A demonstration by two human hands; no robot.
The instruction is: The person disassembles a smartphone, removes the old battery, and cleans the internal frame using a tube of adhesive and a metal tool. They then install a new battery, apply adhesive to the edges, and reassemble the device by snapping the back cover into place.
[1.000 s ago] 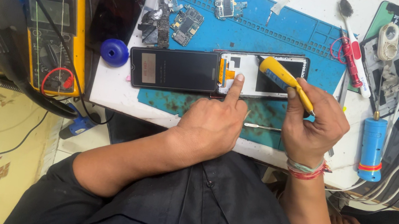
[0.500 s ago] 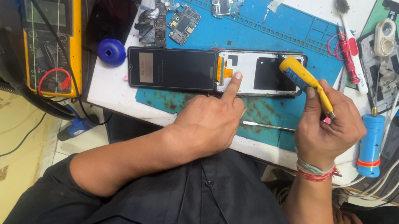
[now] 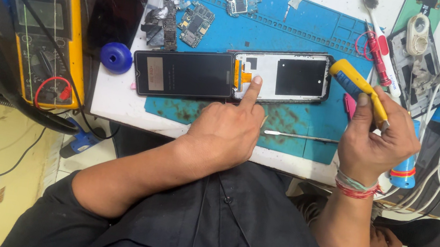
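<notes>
Two hands work our blue mat (image 3: pixel 308 22). Our left hand (image 3: pixel 227 133) presses one fingertip on the opened phone (image 3: pixel 234 75). Our right hand (image 3: pixel 381 138) grips a yellow-handled tool (image 3: pixel 357 87).

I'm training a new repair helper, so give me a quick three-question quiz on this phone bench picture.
1. True or false: the left hand presses its forefinger on the opened phone.
2. What does the right hand hold? A) the toothbrush B) the yellow-handled tool C) the meter
3. Which thing lies on the blue mat between the two hands?

Key: 1 true. 2 B. 3 the thin metal pry tool.
</notes>
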